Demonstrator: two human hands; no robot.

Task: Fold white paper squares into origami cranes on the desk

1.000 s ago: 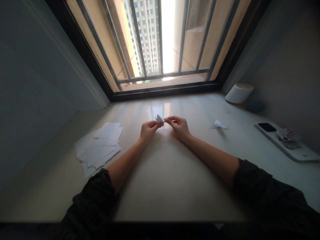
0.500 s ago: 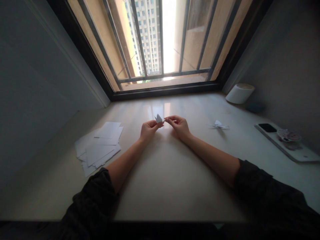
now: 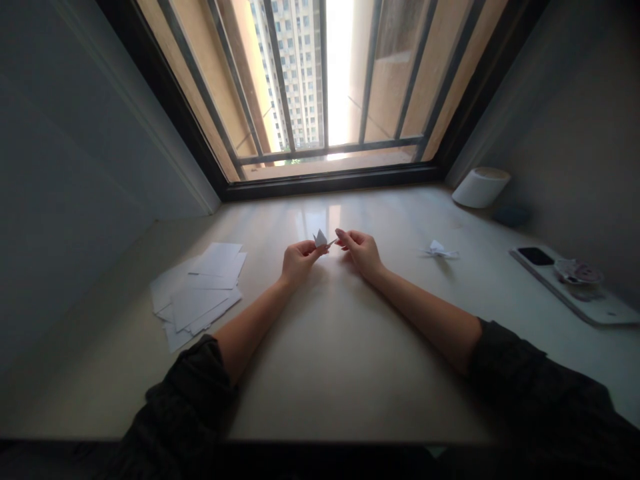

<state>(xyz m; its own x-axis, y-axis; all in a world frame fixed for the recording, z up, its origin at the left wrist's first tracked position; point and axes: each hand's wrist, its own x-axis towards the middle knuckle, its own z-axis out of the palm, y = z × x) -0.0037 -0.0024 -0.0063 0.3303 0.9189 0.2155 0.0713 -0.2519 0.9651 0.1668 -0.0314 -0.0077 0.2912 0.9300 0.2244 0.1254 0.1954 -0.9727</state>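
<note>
My left hand [image 3: 299, 261] pinches a small folded white paper crane [image 3: 321, 238] above the middle of the tabletop. A pointed part of the paper sticks up, and a thin point reaches toward the right. My right hand [image 3: 363, 253] is closed at that thin point, its fingertips bent around the end; the exact contact is too small to make out. Another white paper crane [image 3: 437, 249] lies on the table to the right of my right hand, its narrow points spread out sideways.
A loose pile of white paper sheets [image 3: 203, 300] lies to the left. At the right are a phone [image 3: 575, 283] with a round grip on its back and a white cylindrical object [image 3: 481, 187] by the wall. A barred window [image 3: 330, 177] borders the far edge of the pale tabletop [image 3: 345, 373].
My right fingertips have slid a little to the right along the thin point, and the thumb sits higher. My left hand and the paper crane have shifted slightly right.
</note>
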